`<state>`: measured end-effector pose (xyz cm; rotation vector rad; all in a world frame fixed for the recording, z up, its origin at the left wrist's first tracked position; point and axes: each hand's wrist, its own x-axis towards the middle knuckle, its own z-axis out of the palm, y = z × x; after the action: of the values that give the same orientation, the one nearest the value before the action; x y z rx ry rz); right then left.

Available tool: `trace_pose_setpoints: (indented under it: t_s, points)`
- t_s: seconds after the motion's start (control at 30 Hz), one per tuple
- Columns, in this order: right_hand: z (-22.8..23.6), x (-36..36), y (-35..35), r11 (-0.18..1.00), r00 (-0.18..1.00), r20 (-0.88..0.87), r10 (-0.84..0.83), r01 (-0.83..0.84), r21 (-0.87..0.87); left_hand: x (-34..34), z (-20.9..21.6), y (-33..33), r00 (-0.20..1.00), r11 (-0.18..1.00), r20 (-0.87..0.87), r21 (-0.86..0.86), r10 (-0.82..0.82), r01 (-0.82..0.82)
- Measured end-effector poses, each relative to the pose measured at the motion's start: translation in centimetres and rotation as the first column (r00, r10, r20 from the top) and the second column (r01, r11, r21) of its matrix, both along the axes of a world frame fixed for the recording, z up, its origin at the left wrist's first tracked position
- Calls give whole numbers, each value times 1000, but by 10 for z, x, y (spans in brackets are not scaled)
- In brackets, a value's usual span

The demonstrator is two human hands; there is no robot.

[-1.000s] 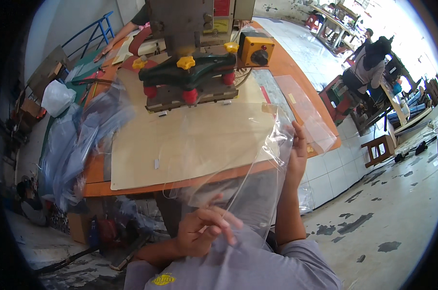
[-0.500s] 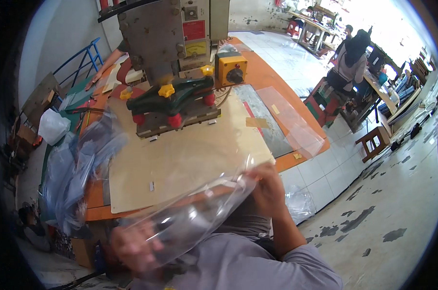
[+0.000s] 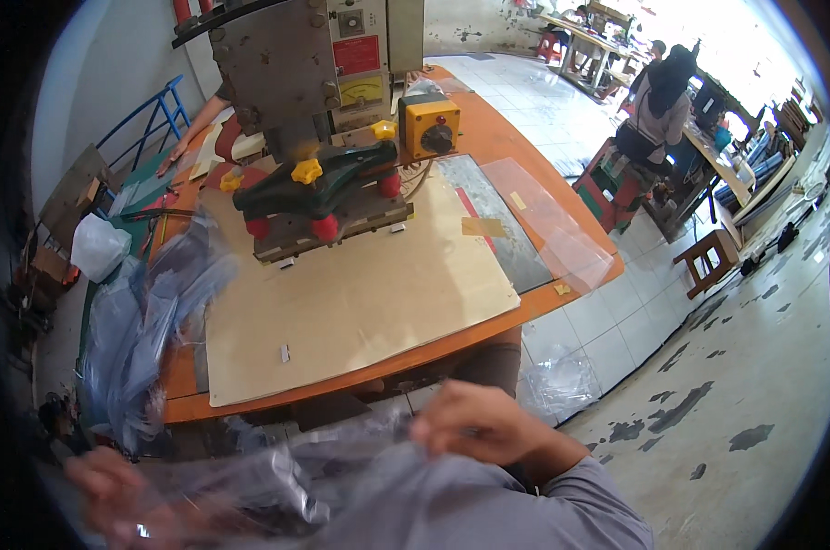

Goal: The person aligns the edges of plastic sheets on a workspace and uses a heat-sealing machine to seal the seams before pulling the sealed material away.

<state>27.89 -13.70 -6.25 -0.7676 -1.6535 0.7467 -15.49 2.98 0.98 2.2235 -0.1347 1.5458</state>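
A clear plastic sheet (image 3: 296, 472), creased and shiny, stretches across my lap below the table's front edge. My right hand (image 3: 479, 423) is closed on its right end, fingers pinched together. At the lower left my left hand (image 3: 121, 500) is curled at the sheet's other end; motion blurs its fingers. Beyond my hands a cream board (image 3: 360, 321) lies on the orange table (image 3: 424, 359). Over the board's far part stands a press head (image 3: 323, 197) with yellow star knobs and red feet, apart from both hands.
A heap of clear plastic (image 3: 144, 316) hangs over the table's left side. Flat clear sheets (image 3: 548, 220) lie on the right, near a yellow control box (image 3: 431, 128). Crumpled plastic (image 3: 560, 380) rests on the floor. Another person's arm (image 3: 190, 137) reaches in at the far left.
Both hands have come down toward my body, the left one also outward to the left. The plastic sheet has moved with them, off the board's front edge, and sits lower and more crumpled.
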Motion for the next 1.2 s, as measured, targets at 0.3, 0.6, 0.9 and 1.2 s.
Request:
trace_pose_setpoints:
  t_s: [0.3,0.6,0.9,1.2]
  points:
    - [-76,-3,16,557,492,298,-818,807,198,179,-41,9,858,900,-337,-65,386,-431]
    - [-86,-10,17,520,584,157,-796,529,671,222,-53,-19,918,948,-394,-276,39,-158]
    - [-78,-20,21,621,725,113,-680,487,615,196,-44,-31,912,900,-409,-382,39,-210]
    - [-78,-25,31,652,700,210,-683,454,608,197,-51,-26,907,910,-420,-388,-33,-147]
